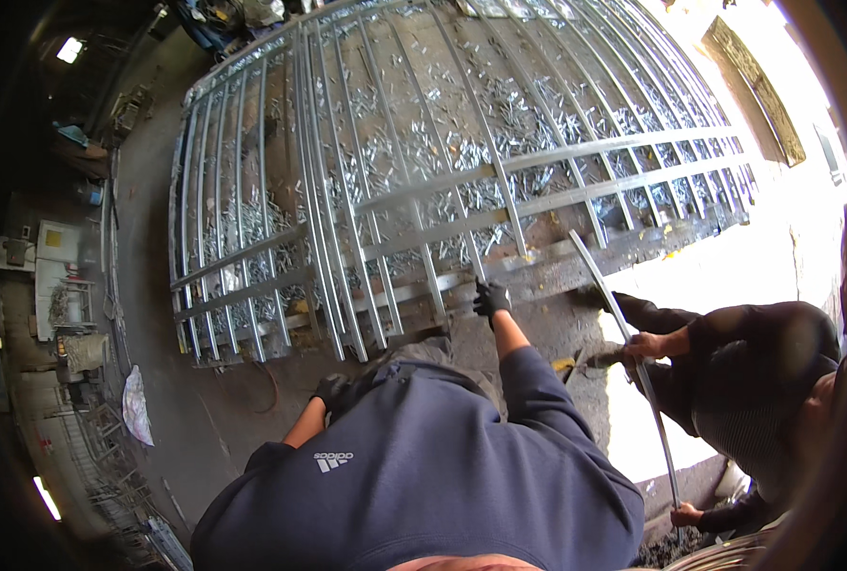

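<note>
My right hand (pixel 492 301), in a black glove, reaches forward to the near end of a long, thin metal bar (pixel 472 249). Its fingers close at the tip of that bar, though the dark glove hides part of the grip. Low beside my thigh is my left hand (pixel 331 389), also gloved in black; its fingers blend into the dark trousers. Many parallel silvery bars (pixel 355 190) lie lengthwise in front of me. Flat cross strips (pixel 423 238) run sideways across them. Short, shiny metal pieces (pixel 528 124) are scattered thickly beneath.
To the right, a co-worker (pixel 761 371) in dark clothes grips a long metal bar (pixel 631 352) with both hands, slanting close to my right arm. A wooden plank (pixel 755 90) lies at the far right. White cabinets (pixel 57 243) and stacked metal frames (pixel 100 438) line the left side.
</note>
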A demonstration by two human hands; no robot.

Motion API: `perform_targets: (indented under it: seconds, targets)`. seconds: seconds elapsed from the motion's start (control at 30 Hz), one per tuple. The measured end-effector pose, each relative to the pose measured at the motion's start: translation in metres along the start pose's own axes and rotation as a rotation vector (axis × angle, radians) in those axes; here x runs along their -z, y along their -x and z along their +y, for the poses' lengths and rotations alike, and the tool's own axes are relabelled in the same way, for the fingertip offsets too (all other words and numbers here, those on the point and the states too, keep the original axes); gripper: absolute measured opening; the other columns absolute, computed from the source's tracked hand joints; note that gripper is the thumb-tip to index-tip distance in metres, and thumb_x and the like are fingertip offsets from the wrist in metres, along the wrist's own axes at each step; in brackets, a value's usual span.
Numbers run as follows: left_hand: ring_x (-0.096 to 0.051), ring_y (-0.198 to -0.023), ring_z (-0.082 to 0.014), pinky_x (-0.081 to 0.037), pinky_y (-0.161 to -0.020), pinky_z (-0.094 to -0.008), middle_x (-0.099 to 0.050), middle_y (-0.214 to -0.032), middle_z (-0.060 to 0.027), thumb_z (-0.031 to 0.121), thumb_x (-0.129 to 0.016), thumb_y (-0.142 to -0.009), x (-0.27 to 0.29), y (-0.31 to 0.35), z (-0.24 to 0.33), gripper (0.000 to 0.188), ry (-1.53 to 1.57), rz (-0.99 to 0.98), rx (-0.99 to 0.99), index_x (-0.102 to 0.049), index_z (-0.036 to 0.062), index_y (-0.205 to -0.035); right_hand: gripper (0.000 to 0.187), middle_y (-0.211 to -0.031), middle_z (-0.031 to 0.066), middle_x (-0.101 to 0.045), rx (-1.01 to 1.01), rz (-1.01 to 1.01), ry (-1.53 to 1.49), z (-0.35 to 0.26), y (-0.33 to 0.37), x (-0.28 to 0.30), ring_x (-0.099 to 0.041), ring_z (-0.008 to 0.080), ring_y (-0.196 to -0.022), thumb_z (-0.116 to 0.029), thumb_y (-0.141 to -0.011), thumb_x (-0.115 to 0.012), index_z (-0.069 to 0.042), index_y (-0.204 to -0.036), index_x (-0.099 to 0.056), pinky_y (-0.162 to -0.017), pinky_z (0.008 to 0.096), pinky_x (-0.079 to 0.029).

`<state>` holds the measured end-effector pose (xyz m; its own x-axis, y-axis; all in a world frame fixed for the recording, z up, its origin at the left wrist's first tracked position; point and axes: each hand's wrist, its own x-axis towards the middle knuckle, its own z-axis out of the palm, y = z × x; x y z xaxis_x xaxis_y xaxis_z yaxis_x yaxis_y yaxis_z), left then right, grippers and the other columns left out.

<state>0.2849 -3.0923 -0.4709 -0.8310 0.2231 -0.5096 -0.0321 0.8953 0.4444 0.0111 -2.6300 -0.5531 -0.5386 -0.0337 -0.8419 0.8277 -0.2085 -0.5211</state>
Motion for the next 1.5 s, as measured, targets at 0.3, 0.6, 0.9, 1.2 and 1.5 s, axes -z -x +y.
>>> perform_targets:
  seconds: [0.3,0.6,0.9,1.2,1.5]
  targets:
    - [-0.064,-0.073,-0.0219,-0.049,-0.062,-0.0350,-0.067,-0.086,-0.0105,0.028,-0.057,-0.090,0.003,-0.009,0.014,0.019,1.066,-0.024,0.724,-0.060,0.0105,-0.097,0.040,-0.105,0.0191,-0.064,1.012,0.564,0.398,-0.091,0.018,0.052,-0.062,0.0298,-0.099,-0.014,-0.083,-0.072,-0.004,-0.118,-0.057,-0.089,0.0395,-0.049]
    - [-0.064,-0.066,-0.0190,-0.045,-0.051,-0.0278,-0.067,-0.083,-0.0117,0.014,-0.052,-0.095,0.006,-0.002,0.020,0.013,1.488,0.126,0.692,-0.060,0.0070,-0.103,0.025,-0.076,0.0052,-0.060,0.445,-0.003,-0.018,-0.127,-0.022,0.034,-0.054,0.0185,-0.055,-0.035,-0.096,-0.056,-0.012,-0.104,-0.055,-0.050,0.0360,-0.047]
    - [-0.065,-0.076,-0.0183,-0.050,-0.064,-0.0305,-0.068,-0.095,-0.0083,0.032,-0.056,-0.093,0.001,0.000,0.079,0.031,1.264,0.221,0.679,-0.059,0.0090,-0.113,0.030,-0.056,-0.0037,-0.046,0.259,-0.432,-0.355,-0.092,0.086,0.084,-0.037,0.0101,-0.039,-0.039,-0.098,-0.048,-0.013,-0.100,-0.062,-0.038,0.0264,-0.028]
    - [-0.064,-0.084,-0.0160,-0.050,-0.071,-0.0306,-0.066,-0.101,-0.0057,0.035,-0.058,-0.095,-0.023,-0.146,0.234,0.034,1.151,-0.071,0.253,-0.058,0.0111,-0.119,0.064,-0.110,0.0292,-0.062,0.320,0.411,0.917,0.165,0.195,0.226,-0.059,0.0448,-0.104,-0.059,-0.092,-0.048,-0.004,-0.122,-0.055,-0.085,0.0531,-0.046]
    - [-0.064,-0.087,-0.0222,-0.049,-0.071,-0.0320,-0.067,-0.100,-0.0063,0.045,-0.051,-0.096,-0.152,-0.238,0.380,0.035,1.709,-0.512,0.222,-0.058,0.0159,-0.115,0.051,-0.070,0.0104,-0.063,-0.399,0.218,0.503,0.433,0.469,0.370,-0.060,0.0220,-0.068,-0.052,-0.076,-0.076,-0.002,-0.085,-0.066,-0.063,0.0368,-0.047]
